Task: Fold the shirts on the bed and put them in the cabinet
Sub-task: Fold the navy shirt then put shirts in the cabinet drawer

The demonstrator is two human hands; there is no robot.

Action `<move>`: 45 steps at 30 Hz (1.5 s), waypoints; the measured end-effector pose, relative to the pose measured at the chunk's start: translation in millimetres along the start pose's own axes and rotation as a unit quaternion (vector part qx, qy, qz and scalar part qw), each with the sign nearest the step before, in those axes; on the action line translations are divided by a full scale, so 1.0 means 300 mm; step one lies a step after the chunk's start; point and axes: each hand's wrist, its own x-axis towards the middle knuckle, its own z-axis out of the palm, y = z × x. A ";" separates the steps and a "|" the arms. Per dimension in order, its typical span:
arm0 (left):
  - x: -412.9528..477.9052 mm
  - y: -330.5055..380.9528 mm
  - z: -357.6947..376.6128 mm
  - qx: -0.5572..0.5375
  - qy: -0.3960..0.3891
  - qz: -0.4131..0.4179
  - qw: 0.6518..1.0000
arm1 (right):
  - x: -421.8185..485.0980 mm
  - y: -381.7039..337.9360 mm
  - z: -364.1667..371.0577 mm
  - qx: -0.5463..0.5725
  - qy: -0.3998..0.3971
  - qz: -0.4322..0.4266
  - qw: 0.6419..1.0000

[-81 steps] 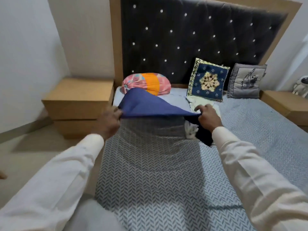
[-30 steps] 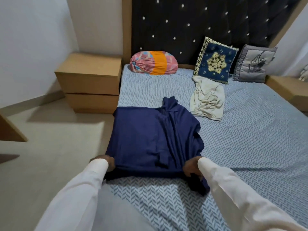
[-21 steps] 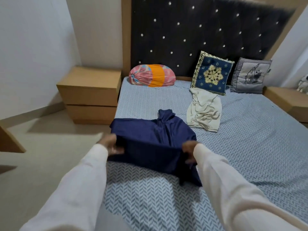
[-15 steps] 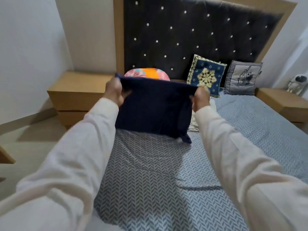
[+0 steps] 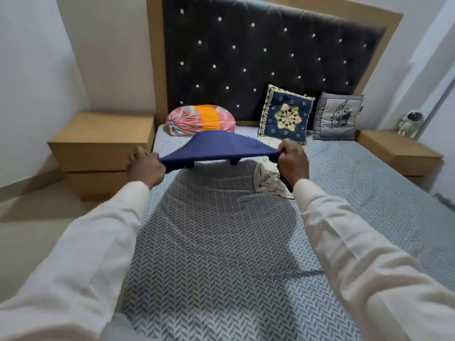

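- Two sleeves of mine fill the lower corners of the frame, reaching up toward the middle, with bare bed (image 5: 216,242) sheet and a rounded shadow between them.
- My left hand (image 5: 145,168) is at centre left, fingers closed and pinching the left end of the navy shirt (image 5: 216,148); my right hand (image 5: 293,163) is at centre right, fist curled and pinching the right end. Both sit at about the same depth, so neither is nearer.
- Navy shirt hangs in the air between my fists, clear of the sheet, stretched nearly flat and seen almost edge-on. Its long axis runs left to right across the frame; the loose body billows away from me toward the headboard, and small flaps dangle beneath the near edge.
- I judge the fold is mid-way: the coming move turns on lowering that edge straight down onto the open sheet beneath it.
- Just beyond my right hand lies a crumpled cream shirt (image 5: 268,180), not yet folded.
- No cabinet for the shirts shows that I can be sure of.
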 end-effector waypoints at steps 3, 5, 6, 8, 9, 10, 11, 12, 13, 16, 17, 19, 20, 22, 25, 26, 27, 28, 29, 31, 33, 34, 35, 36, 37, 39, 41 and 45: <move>-0.113 -0.080 0.098 0.095 -0.065 0.049 0.992 | -0.114 0.088 0.024 -0.086 -0.055 -0.030 0.994; -0.197 -0.121 0.159 0.130 -0.134 0.081 0.979 | -0.182 0.154 0.036 -0.120 -0.105 -0.031 0.987; -0.235 -0.147 0.189 0.132 -0.167 0.092 0.973 | -0.217 0.183 0.043 -0.139 -0.137 -0.026 0.980; -0.317 -0.192 0.237 0.127 -0.228 0.104 0.960 | -0.294 0.239 0.053 -0.182 -0.214 -0.019 0.959; -0.358 -0.207 0.249 0.122 -0.252 0.111 0.953 | -0.331 0.263 0.061 -0.195 -0.255 -0.016 0.947; -0.392 -0.222 0.261 0.123 -0.272 0.120 0.947 | -0.367 0.279 0.066 -0.201 -0.293 -0.007 0.935; -0.435 -0.234 0.267 0.133 -0.287 0.128 0.940 | -0.406 0.300 0.068 -0.210 -0.325 0.002 0.922; -0.471 -0.246 0.274 0.147 -0.297 0.132 0.934 | -0.440 0.317 0.068 -0.223 -0.354 0.008 0.908; -0.511 -0.260 0.282 0.165 -0.304 0.130 0.929 | -0.478 0.336 0.064 -0.235 -0.377 0.010 0.896; -0.609 -0.310 0.313 0.209 -0.313 0.124 0.918 | -0.591 0.353 0.039 -0.260 -0.438 0.020 0.860; -0.633 -0.318 0.321 0.220 -0.313 0.121 0.916 | -0.622 0.353 0.033 -0.266 -0.457 0.027 0.848; -0.686 -0.330 0.327 0.242 -0.319 0.121 0.908 | -0.684 0.354 0.027 -0.278 -0.491 0.042 0.825; -0.704 -0.331 0.331 0.256 -0.323 0.124 0.903 | -0.705 0.358 0.029 -0.283 -0.502 0.046 0.816; -0.735 -0.343 0.332 0.278 -0.328 0.128 0.894 | -0.746 0.374 0.039 -0.296 -0.515 0.058 0.803; -0.760 -0.354 0.308 0.303 -0.327 0.132 0.885 | -0.798 0.372 0.045 -0.312 -0.527 0.064 0.788; -0.773 -0.361 0.300 0.313 -0.324 0.132 0.883 | -0.818 0.356 0.038 -0.318 -0.532 0.059 0.783; -0.781 -0.364 0.293 0.322 -0.322 0.132 0.880 | -0.832 0.343 0.029 -0.322 -0.534 0.055 0.780; -0.795 -0.369 0.286 0.333 -0.322 0.130 0.877 | -0.849 0.335 0.021 -0.332 -0.535 0.055 0.775; -0.803 -0.372 0.282 0.345 -0.326 0.126 0.871 | -0.858 0.338 0.013 -0.341 -0.532 0.055 0.773; -0.821 -0.377 0.277 0.366 -0.341 0.119 0.858 | -0.884 0.352 -0.014 -0.368 -0.510 0.061 0.775; -0.828 -0.374 0.278 0.382 -0.351 0.114 0.847 | -0.902 0.379 -0.048 -0.388 -0.456 0.061 0.799; -0.829 -0.370 0.278 0.386 -0.356 0.113 0.844 | -0.910 0.387 -0.071 -0.396 -0.430 0.053 0.810; -0.831 -0.364 0.275 0.390 -0.361 0.112 0.840 | -0.916 0.399 -0.085 -0.405 -0.411 0.041 0.816; -0.833 -0.352 0.278 0.395 -0.366 0.112 0.835 | -0.923 0.414 -0.102 -0.413 -0.410 0.040 0.813; -0.833 -0.345 0.278 0.401 -0.371 0.112 0.830 | -0.929 0.413 -0.115 -0.418 -0.425 0.038 0.802; -0.834 -0.328 0.292 0.409 -0.396 0.110 0.815 | -0.941 0.428 -0.127 -0.420 -0.502 0.053 0.754; -0.839 -0.308 0.298 0.418 -0.432 0.100 0.793 | -0.941 0.409 -0.135 -0.402 -0.638 0.125 0.644; -0.820 -0.242 0.302 0.415 -0.390 0.115 0.814 | -0.904 0.481 -0.152 -0.232 -0.644 0.300 0.664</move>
